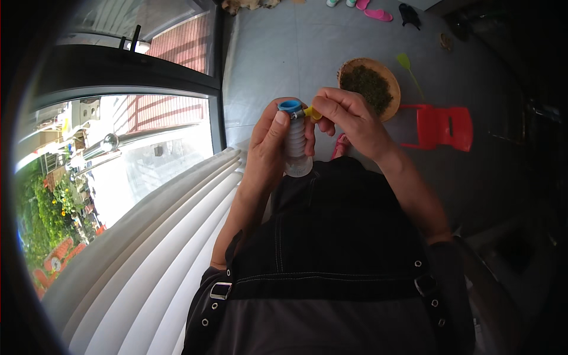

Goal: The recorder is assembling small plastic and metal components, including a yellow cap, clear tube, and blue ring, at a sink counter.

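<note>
My left hand (271, 133) is wrapped round a short, ribbed, translucent hose (296, 142), held upright in front of my apron. A blue ring-shaped piece (290, 106) sits in its upper end. Just below that ring, a metal hose clamp (297, 113) goes round the hose. Its yellow thumb key (311, 112) sticks out to the right. The fingers of my right hand (349, 112) pinch this key. Part of the key is hidden by those fingers, and the far side of the hose lies behind my left hand.
On the grey floor ahead stands a round woven basket (390, 94) of dried greenery. Right of it are a red plastic stool (452, 127) and a green fly swatter (404, 61). Pink shoes (378, 15) lie farther off. A white curtain (154, 254) and a glass door (148, 130) border my left side.
</note>
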A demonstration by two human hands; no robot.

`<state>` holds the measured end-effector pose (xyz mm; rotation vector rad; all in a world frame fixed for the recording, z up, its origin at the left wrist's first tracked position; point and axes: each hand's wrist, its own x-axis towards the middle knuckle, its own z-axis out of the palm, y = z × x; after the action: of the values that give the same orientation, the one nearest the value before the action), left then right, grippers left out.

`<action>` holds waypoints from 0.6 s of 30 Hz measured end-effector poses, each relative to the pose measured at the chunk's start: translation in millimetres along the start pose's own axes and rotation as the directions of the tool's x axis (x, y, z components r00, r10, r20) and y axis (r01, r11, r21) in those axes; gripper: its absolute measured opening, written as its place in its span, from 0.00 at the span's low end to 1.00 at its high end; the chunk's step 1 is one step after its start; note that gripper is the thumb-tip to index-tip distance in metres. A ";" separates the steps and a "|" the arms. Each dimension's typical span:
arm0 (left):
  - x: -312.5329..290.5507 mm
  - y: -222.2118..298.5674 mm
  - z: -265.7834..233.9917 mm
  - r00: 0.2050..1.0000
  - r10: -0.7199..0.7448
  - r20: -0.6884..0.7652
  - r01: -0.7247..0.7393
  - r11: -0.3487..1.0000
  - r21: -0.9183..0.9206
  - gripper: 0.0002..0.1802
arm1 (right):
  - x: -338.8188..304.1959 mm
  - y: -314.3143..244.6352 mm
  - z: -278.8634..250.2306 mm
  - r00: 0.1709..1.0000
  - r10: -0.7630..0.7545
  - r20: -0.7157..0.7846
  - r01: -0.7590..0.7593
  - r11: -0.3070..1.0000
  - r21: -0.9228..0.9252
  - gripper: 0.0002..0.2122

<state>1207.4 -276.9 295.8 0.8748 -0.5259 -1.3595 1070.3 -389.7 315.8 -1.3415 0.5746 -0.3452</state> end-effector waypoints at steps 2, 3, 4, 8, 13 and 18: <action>12.2 -3.8 2.1 1.000 -0.015 0.028 0.014 1.000 0.024 0.18 | 1.7 3.3 -14.9 1.000 0.013 -0.008 -0.013 1.000 -0.001 0.16; 18.7 -7.1 4.2 0.999 -0.019 0.028 0.018 0.999 0.029 0.18 | 2.0 5.9 -23.1 1.000 0.025 -0.014 -0.025 1.000 -0.004 0.16; 25.7 -11.0 6.9 0.999 -0.011 0.032 0.008 0.997 0.081 0.17 | 1.6 8.0 -32.1 1.000 0.023 -0.018 -0.023 1.000 0.002 0.16; 49.8 -19.8 25.7 0.999 -0.045 -0.031 0.051 0.973 0.224 0.15 | -0.7 35.5 -93.7 0.985 0.076 -0.158 -0.087 0.994 -0.070 0.17; 80.0 -46.5 53.9 0.981 -0.170 -0.088 0.186 0.955 0.231 0.17 | -13.2 126.0 -226.1 0.885 0.330 -0.329 -0.360 0.932 -0.033 0.13; 109.7 -85.1 72.9 0.948 -0.284 -0.142 0.292 0.955 0.042 0.18 | -49.8 273.5 -340.3 0.703 0.462 -0.540 -0.448 0.878 0.169 0.12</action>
<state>1117.6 -398.7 254.5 1.1192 -0.3460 -1.5416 810.2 -581.4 18.0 -1.0079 1.3794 -0.3370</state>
